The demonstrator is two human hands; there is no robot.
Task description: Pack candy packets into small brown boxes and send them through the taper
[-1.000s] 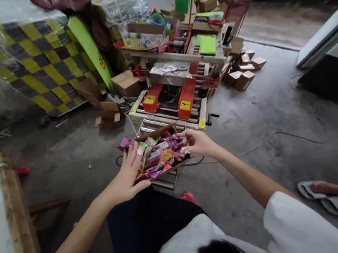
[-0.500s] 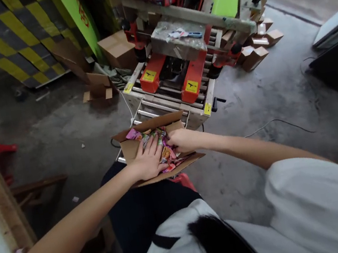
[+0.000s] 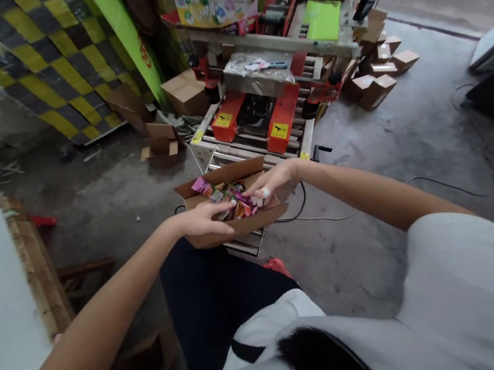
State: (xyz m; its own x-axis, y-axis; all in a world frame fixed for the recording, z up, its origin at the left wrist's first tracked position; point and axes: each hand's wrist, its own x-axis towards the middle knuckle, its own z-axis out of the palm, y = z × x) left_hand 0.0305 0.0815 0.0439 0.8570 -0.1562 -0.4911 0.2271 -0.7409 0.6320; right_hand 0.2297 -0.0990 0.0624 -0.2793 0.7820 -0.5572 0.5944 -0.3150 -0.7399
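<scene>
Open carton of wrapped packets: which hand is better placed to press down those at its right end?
Right, most likely: the right hand reaches over the right end of the carton, fingertips at the wrapped packets. The left hand is over the near left side, farther away.

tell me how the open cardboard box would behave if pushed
The cardboard box would probably glide, since it apparently rests on rollers. Its raised flaps may bend, looking thin. The loose, wrapped packets inside could shift, being piled unevenly.
</scene>
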